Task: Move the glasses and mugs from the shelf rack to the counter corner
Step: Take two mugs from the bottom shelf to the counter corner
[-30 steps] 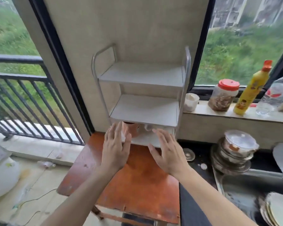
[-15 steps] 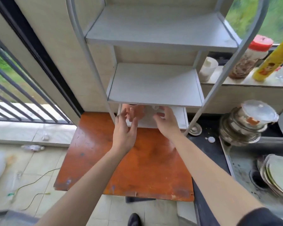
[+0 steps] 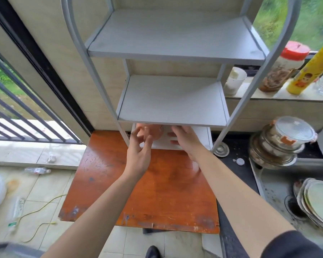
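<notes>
A white three-tier shelf rack (image 3: 172,101) stands at the back of an orange-brown table (image 3: 157,192). Its top and middle shelves are bare. On the bottom shelf a terracotta-coloured mug (image 3: 154,131) shows partly under the middle shelf. My left hand (image 3: 140,151) reaches toward it with fingers spread, fingertips at the mug's front, holding nothing. My right hand (image 3: 186,140) reaches under the middle shelf to the right of the mug; its fingers are apart, and whatever lies beneath them is hidden.
A black counter (image 3: 233,157) with a sink (image 3: 280,190) lies to the right, with stacked lidded bowls (image 3: 280,140) and plates (image 3: 317,202). On the window sill stand a white cup (image 3: 234,81), a red-lidded jar (image 3: 283,67) and a yellow bottle (image 3: 311,69). Railing and floor clutter lie left.
My head has moved closer and lower toward the rack. Both hands have advanced from the table's middle to the bottom shelf, around the mug.
</notes>
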`<state>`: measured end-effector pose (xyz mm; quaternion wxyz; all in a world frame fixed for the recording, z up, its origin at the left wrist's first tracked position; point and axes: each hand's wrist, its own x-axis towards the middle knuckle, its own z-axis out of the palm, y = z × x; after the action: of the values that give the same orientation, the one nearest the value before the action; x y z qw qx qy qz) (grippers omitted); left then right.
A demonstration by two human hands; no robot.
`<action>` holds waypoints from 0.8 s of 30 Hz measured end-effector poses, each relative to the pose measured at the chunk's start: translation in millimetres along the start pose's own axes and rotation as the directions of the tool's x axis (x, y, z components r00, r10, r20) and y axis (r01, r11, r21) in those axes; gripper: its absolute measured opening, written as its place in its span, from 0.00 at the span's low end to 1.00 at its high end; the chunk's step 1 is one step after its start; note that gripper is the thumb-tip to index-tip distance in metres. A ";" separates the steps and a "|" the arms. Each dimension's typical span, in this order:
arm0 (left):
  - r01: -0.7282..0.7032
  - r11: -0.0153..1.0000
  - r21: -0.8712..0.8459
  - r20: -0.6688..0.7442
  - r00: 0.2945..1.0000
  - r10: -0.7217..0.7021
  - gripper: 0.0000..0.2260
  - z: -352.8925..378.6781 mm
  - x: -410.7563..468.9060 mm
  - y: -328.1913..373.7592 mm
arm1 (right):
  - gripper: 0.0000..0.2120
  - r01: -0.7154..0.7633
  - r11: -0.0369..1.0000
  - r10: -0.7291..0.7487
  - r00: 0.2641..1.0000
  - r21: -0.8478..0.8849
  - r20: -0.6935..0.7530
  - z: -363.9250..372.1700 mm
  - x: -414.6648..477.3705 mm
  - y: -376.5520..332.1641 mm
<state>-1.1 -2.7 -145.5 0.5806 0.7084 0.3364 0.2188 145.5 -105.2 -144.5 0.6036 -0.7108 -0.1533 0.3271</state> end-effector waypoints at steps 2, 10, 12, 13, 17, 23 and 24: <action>-0.014 1.000 -0.015 -0.024 1.000 0.014 0.22 2.8 -1.0 -1.9 | 0.16 -0.012 0.999 0.011 0.999 -0.031 -0.030 -7.5 -7.7 5.1; 0.046 0.973 -0.225 -0.060 0.996 -0.061 0.20 9.7 8.9 2.0 | 0.18 -0.069 0.996 0.076 0.984 0.052 -0.161 -26.5 -35.5 21.7; 0.077 0.955 -0.285 -0.044 0.995 -0.094 0.21 8.9 11.0 3.8 | 0.18 -0.080 0.997 0.081 0.984 0.016 -0.159 -23.5 -41.3 25.3; 0.085 0.952 -0.295 -0.038 0.994 -0.101 0.20 8.0 11.4 3.9 | 0.18 -0.087 0.996 0.087 0.983 0.009 -0.161 -21.1 -44.3 26.6; 0.107 0.953 -0.285 0.009 0.994 -0.109 0.24 2.2 1.4 4.9 | 0.19 -0.118 0.993 0.119 0.975 0.014 -0.189 -10.6 -62.5 27.5; 0.077 0.959 -0.273 0.024 0.997 -0.073 0.29 -4.0 -41.4 -0.7 | 0.24 -0.102 0.994 0.085 0.937 -0.031 -0.340 0.7 -101.3 34.5; 0.056 0.961 -0.271 0.012 0.998 -0.055 0.28 -4.1 -48.7 -2.4 | 0.25 -0.084 0.996 0.068 0.936 -0.030 -0.346 1.7 -107.9 37.5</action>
<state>-37.5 -35.3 -143.0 0.6788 0.6129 0.3219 0.2450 58.0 -178.5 -150.4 0.5920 -0.7758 -0.0247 0.2171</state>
